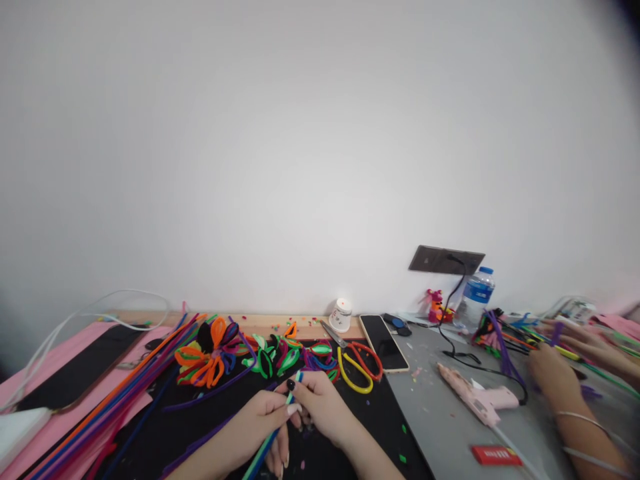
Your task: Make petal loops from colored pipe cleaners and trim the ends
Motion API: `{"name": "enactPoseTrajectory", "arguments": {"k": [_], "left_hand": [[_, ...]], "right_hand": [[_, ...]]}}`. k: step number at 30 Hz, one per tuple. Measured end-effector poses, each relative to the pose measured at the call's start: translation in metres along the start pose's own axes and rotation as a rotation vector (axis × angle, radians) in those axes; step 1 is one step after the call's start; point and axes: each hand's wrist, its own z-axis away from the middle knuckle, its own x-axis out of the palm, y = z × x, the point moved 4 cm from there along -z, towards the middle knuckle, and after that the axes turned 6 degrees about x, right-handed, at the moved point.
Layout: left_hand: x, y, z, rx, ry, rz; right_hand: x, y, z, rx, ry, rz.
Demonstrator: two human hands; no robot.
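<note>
Low in the middle of the head view, my left hand point(260, 423) and my right hand point(320, 403) both pinch a green and blue pipe cleaner stem point(283, 417) that runs up from the bottom edge to its tip by my right thumb. Both hands are closed on it, over a black mat point(200, 420). Just beyond them lie bent pipe cleaner flower shapes: an orange one point(210, 360) and green and purple ones point(285, 353).
A bundle of long straight pipe cleaners point(115, 393) lies at left over pink sheets. Scissors with red and yellow handles point(357, 363), a phone point(383, 341), a white jar point(341, 315), a pink glue gun point(475, 397) and a water bottle point(477, 293) sit right. Another person's hands point(565, 363) work at far right.
</note>
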Motion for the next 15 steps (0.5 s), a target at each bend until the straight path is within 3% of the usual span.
{"name": "enactPoseTrajectory", "arguments": {"k": [7, 12, 15], "left_hand": [[0.008, 0.015, 0.009, -0.006, -0.062, 0.144], [0.005, 0.017, 0.009, 0.017, -0.029, 0.248], [-0.001, 0.016, 0.005, 0.009, 0.052, 0.385]], "right_hand": [[-0.018, -0.004, -0.004, -0.133, 0.342, -0.058], [-0.019, -0.009, -0.001, -0.219, 0.397, -0.093], [-0.017, -0.011, 0.003, -0.266, 0.447, -0.031]]}}
